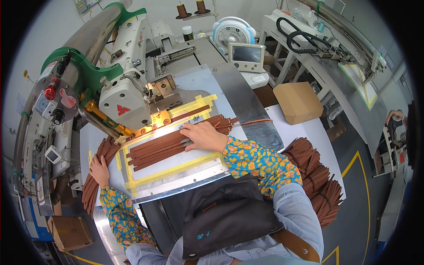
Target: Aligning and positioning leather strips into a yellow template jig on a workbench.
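My left hand [99,171] lies on a fanned pile of brown strips [91,189] at the left edge of the work plate, fingers apart. Over a row of flat brown strips [154,152] in the middle is my right hand [205,136]. Its fingers are closed round a slim metal tool [186,141], mostly hidden by the hand, so its exact kind does not show. One single brown strip [191,114] lies farther back inside a yellow tape outline [154,179]. The lit sewing head [152,126] of a white industrial machine stands just beyond the strips.
Tied bundles of brown strips [316,181] rest at the right on a white surface. Behind them is an open cardboard box [298,102]. A control screen [246,54] and a fan [232,34] stand at the back. Another cardboard box [70,233] sits low at left.
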The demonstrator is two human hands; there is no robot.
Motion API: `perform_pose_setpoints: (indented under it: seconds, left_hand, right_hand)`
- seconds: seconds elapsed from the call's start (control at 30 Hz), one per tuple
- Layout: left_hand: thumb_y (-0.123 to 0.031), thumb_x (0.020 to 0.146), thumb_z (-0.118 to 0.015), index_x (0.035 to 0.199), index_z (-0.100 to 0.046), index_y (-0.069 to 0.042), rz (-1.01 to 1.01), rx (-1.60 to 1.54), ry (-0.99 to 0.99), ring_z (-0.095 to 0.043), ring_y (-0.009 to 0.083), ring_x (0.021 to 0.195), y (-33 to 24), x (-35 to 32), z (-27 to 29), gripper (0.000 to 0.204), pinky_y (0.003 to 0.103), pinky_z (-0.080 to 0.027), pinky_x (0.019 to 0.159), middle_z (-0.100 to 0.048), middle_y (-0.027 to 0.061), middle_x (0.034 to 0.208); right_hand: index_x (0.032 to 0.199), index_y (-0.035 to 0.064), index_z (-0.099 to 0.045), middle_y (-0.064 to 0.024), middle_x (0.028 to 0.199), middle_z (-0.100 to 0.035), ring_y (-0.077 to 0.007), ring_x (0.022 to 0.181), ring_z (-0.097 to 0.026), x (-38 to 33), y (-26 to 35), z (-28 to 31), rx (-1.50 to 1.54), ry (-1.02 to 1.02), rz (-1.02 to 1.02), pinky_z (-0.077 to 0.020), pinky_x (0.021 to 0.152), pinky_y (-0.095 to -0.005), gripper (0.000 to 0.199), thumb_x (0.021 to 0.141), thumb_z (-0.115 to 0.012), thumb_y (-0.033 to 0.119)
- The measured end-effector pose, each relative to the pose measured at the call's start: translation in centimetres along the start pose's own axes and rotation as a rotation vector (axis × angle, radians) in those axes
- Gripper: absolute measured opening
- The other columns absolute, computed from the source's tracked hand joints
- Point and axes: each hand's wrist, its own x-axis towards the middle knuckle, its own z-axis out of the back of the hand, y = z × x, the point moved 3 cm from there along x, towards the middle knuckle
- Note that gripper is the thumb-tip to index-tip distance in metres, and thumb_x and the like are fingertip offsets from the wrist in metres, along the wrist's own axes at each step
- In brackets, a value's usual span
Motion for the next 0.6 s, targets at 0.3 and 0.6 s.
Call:
perform_pose_setpoints:
  seconds: [0.3, 0.6]
  left_hand:
    - [-0.051, 0.102, -0.033, 0.14, -0.049, -0.009, 0.019, 0.0, 0.078, -0.046, 0.0302, 0.131, -0.3, 0.4, 0.2, 0.058, 0.05, -0.033, 0.107, -0.054, 0.0109, 0.138]
    - [-0.048, 0.102, -0.037, 0.136, -0.051, -0.009, 0.003, 0.007, -0.002, -0.051, 0.0307, 0.123, 0.7, 0.3, 0.0, 0.054, 0.05, -0.036, 0.103, -0.058, 0.0106, 0.132]
  right_hand:
    - [0.114, 0.0022, -0.062, -0.0109, 0.118, -0.061, -0.0271, 0.09, -0.067, 0.0, -0.2, -0.1, -0.004, -0.005, 0.01, -0.0544, 0.072, -0.0378, 0.064, 0.07, -0.08, 0.044]
    - [0.113, 0.0022, -0.062, -0.011, 0.113, -0.06, -0.0278, 0.087, -0.067, 0.6, 0.4, 0.1, 0.009, 0.013, 0.025, -0.0538, 0.071, -0.0383, 0.063, 0.07, -0.079, 0.044]
